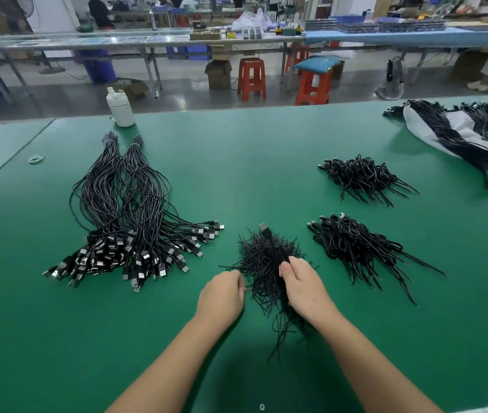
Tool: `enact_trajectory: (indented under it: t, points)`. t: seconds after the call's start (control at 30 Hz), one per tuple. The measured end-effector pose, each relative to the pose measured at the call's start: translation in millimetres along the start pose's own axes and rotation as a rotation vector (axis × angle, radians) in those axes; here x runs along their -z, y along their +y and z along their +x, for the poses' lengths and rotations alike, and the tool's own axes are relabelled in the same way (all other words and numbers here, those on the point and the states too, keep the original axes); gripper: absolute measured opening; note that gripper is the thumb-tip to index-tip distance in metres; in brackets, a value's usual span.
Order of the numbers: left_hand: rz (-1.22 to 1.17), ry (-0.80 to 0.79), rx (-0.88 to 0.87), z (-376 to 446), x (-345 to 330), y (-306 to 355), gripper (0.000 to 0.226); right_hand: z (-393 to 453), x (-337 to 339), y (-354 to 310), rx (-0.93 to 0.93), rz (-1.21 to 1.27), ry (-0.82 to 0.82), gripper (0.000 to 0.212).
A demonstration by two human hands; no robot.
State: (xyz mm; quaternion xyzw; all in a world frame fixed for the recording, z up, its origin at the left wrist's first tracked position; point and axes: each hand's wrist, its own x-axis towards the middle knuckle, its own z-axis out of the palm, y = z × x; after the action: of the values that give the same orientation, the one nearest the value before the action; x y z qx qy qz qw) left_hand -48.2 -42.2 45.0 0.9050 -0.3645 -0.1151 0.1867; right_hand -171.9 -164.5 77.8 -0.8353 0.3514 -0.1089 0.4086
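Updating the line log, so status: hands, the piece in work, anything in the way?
Left hand curled at tie pile edge, hold unclear. Right hand grips USB cable over the pile. Nothing in the way.

Green table (266, 150): cable bundles (129, 210) toward the left edge, tie pile (262, 260) by the near edge, two cable heaps (359, 177) right, bottle (120, 110) at the far edge, plastic sheet (457, 122) in the far-right corner.

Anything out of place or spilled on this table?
Nothing spilled or damaged. One oddity: a few pale loose rubber bands lie alone at the far left of the green table mat, apart from everything else. The central heap of thin black wire ties is tangled but contained.
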Motion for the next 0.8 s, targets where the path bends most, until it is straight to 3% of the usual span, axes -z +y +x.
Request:
enact_trajectory:
  t: [0.13,0.27,0.43,0.6,0.8]
  points:
    - [0.018,0.074,0.004,-2.4,14.8,-15.3,0.014,-1.1,-0.6,5.3,0.021,0.035,-0.029,0.034]
    - [0.006,0.159,0.024,-7.5,37.2,-21.9,0.015,-5.0,-5.1,4.4,-0.026,0.285,-0.119,0.032]
    - [-0.220,0.341,0.017,-17.1,54.1,1.3,0.008,-14.4,-16.1,-10.7,0.019,0.563,-0.360,0.030]
    - [-0.499,0.279,0.041,-27.4,54.8,23.2,0.013,-17.5,-24.2,-21.1,0.039,0.631,-0.413,0.030]
    - [-0.523,0.212,-0.047,-34.5,51.1,22.0,0.019,-14.7,-20.5,-14.7,0.014,0.547,-0.309,0.028]
